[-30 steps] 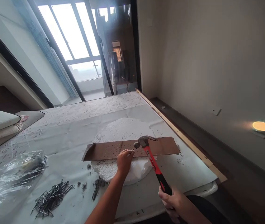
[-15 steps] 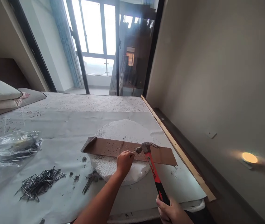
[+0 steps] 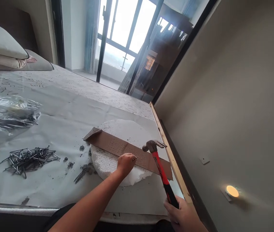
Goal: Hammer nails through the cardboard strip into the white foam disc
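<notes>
My right hand [image 3: 180,211] is closed around the lower handle of a claw hammer [image 3: 161,170], red and black with a worn metal head. The hammer head hangs above a brown cardboard strip [image 3: 106,143] dotted with rows of small holes. My left hand [image 3: 126,163] rests at the strip's near edge, thumb and finger pinched on what looks like a nail, of which only a small tip shows. Beneath the strip lies a round white foam disc [image 3: 105,163] with a crumbly edge. To the left is a heap of loose nails [image 3: 32,158].
A few more nails [image 3: 79,176] lie among grey crumbs by the disc. A clear plastic bag [image 3: 11,112] sits at left on the sheet-covered mattress [image 3: 79,108]. A wooden rail [image 3: 169,148] runs along the right side, beside the wall. Pillows [image 3: 3,40] are stacked far left.
The view has tilted and turned right, so the strip now slants down to the right. Both hands keep their grips, and the hammer head stays raised just right of my left hand.
</notes>
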`<state>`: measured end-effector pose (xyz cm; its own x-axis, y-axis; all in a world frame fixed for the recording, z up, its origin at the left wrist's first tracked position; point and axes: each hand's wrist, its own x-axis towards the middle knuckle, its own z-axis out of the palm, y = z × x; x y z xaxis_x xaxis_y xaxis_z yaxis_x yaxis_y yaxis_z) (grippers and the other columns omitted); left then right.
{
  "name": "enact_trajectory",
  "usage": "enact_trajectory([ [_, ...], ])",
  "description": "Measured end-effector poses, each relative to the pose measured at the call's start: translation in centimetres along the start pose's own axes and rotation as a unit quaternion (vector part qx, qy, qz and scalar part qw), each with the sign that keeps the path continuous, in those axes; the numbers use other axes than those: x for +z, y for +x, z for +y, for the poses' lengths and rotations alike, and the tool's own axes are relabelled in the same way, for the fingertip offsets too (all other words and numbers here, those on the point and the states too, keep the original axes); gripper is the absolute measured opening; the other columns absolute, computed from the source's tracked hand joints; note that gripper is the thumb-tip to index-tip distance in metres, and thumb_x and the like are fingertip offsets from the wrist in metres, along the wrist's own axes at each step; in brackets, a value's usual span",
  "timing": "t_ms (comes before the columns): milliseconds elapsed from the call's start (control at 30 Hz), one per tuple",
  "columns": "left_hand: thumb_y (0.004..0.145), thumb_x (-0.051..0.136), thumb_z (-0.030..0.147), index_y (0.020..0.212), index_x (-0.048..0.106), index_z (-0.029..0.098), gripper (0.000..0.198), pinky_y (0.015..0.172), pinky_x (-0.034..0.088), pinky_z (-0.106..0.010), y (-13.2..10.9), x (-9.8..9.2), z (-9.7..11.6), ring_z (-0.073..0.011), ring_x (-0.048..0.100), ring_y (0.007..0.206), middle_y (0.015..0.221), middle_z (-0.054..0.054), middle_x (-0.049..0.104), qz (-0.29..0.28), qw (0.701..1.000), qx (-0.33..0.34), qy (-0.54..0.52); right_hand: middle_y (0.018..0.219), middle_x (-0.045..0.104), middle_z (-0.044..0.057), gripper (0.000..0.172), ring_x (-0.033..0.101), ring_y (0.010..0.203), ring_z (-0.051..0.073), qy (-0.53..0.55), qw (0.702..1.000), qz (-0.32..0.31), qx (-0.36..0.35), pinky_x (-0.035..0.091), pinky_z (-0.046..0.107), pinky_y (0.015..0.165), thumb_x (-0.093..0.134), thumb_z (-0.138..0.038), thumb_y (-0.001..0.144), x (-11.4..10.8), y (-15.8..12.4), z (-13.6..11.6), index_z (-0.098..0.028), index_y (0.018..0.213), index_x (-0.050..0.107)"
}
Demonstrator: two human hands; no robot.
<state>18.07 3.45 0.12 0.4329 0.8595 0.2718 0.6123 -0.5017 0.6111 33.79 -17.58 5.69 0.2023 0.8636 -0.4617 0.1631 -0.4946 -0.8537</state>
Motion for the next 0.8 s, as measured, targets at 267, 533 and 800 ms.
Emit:
enact_trajectory([
  [267,0.077,0.052,0.018,0.067,0.069,0.018,0.020,0.067,0.040,-0.026,-0.3,0.4,-0.5,-0.0169,0.059,0.074,0.074,-0.005,0.068,-0.010,0.999,0.032,0.030,0.045,0.026,-0.011,0.029,0.023,0.039,0.005,-0.039,0.999,-0.012,0.008,0.021,0.021,0.039,0.062,-0.041,0.066,0.1,0.3,-0.6,-0.022,0.064,0.040],
  [533,0.076,0.051,0.017,0.067,0.070,0.018,0.021,0.065,0.041,-0.026,-0.2,0.3,-0.4,-0.0168,0.058,0.071,0.072,-0.005,0.067,-0.005,0.999,0.030,0.038,0.048,0.028,-0.010,0.033,0.024,0.041,0.006,-0.056,0.998,-0.024,0.005,0.022,0.021,0.040,0.060,-0.050,0.068,0.5,0.2,0.4,-0.021,0.068,0.044],
  [800,0.068,0.051,0.012,0.086,0.071,0.019,0.028,0.063,0.044,-0.023,-0.1,-0.7,-1.1,-0.0141,0.059,0.070,0.079,-0.004,0.067,0.046,0.985,0.009,-0.165,0.046,0.029,-0.010,0.036,0.026,0.039,0.006,-0.093,0.995,0.024,-0.028,0.024,0.022,0.040,0.052,-0.055,0.073,-0.4,-0.3,-0.6,-0.021,0.069,0.042],
])
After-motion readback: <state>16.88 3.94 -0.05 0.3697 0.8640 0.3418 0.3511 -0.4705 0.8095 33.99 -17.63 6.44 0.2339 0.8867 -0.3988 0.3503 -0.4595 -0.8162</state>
